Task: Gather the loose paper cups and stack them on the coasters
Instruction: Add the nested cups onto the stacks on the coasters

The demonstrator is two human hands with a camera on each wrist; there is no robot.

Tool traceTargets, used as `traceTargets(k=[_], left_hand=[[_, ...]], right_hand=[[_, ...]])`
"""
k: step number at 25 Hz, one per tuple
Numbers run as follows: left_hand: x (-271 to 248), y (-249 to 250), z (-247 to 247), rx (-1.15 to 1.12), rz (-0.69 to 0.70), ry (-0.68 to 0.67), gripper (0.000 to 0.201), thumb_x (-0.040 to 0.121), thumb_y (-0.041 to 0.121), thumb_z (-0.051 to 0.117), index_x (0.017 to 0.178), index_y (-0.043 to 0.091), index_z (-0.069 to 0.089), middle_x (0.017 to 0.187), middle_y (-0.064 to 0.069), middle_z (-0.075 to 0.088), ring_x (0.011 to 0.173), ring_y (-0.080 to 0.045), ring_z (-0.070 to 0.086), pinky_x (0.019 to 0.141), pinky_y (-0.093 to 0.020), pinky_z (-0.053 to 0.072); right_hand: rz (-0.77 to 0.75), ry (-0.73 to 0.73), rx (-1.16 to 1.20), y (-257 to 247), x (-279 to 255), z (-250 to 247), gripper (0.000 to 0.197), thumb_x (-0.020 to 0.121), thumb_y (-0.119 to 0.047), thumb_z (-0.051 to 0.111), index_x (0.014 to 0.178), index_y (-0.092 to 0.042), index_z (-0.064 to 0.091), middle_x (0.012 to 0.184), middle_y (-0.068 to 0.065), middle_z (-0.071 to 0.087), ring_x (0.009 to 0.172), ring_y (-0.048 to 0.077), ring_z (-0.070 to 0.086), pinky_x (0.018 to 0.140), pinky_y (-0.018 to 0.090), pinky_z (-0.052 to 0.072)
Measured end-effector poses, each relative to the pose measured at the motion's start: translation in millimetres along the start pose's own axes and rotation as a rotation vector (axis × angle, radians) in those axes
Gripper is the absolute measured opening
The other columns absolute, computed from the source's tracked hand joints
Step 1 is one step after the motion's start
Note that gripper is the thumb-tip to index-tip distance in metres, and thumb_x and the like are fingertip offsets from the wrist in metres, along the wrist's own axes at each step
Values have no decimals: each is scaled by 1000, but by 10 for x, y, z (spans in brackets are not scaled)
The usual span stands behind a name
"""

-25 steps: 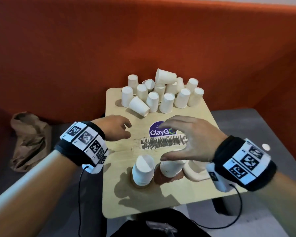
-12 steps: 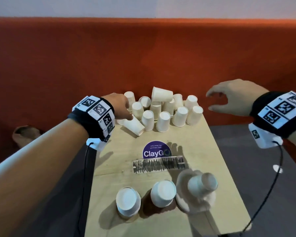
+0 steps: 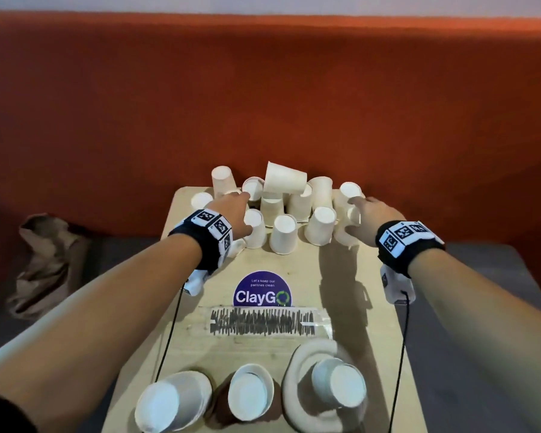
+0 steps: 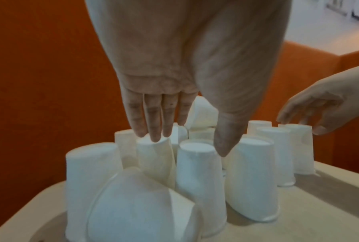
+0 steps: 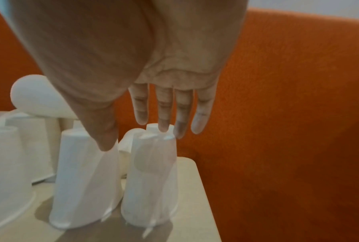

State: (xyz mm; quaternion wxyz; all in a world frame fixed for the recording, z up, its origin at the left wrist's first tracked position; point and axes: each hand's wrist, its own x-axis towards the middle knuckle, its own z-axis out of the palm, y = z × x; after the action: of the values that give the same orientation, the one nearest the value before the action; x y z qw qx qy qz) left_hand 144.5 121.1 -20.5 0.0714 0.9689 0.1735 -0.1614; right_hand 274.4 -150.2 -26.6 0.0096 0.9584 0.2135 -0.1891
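Note:
Several white paper cups (image 3: 283,234) stand upside down in a cluster at the far end of the small wooden table (image 3: 356,307); one cup (image 3: 285,178) lies on its side on top. My left hand (image 3: 236,210) reaches into the cluster's left side; its straight fingers (image 4: 153,134) touch the top of a tilted cup (image 4: 155,157). My right hand (image 3: 356,214) is at the right side, with fingers (image 5: 164,124) on a cup (image 5: 151,176) and the thumb against its neighbour (image 5: 85,180). Near the front edge, three cups (image 3: 250,392) stand upside down on coasters (image 3: 297,385).
An orange padded backrest (image 3: 263,104) rises right behind the cluster. A crumpled brown paper bag (image 3: 44,260) lies on the grey seat to the left. A purple ClayGo sticker (image 3: 262,290) and scribbled tape (image 3: 263,321) mark the table's middle. Black cables (image 3: 169,332) hang from both wrists.
The right hand left the cup on the right coaster and swung to the far right cups. The left hand moved forward into the cluster's left side. The view tilted down and closer.

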Motion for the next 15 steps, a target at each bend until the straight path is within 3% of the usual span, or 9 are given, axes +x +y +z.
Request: traceTargets(k=[5,8,11,15], left_hand=[[130,66,170,59,34,54,74,82,43,70,144,16,39,134,-9,51,120,-33,53,95,-44,47],[170,91,181,162,27,62,65,81,52,67,136,21,51,128,-9,50,118,-32,50,96,-45,46],[152,87,180,212,23,57,61,80,57,67,132,26,58,129,-7,47,118,-30,47,98,-44,43],[77,18,147,142,16,71,61,78,56,71,131,29,59,139,-4,46,128,-29,40,103,-44,38]], right_hand=[[-62,145,5,116,92,214,54,89,-34,66,138,-23,48,136,9,50,119,34,51,92,44,49],[-65,154,53,210,92,295,48,89,-33,66,133,-26,51,138,8,45,118,33,51,90,42,49],[-89,131,115,267,82,348,32,91,-29,64,122,-27,55,133,5,51,108,31,57,79,35,47],[-44,160,145,273,40,362,49,94,-38,62,137,-22,46,136,7,52,110,33,59,75,36,45]])
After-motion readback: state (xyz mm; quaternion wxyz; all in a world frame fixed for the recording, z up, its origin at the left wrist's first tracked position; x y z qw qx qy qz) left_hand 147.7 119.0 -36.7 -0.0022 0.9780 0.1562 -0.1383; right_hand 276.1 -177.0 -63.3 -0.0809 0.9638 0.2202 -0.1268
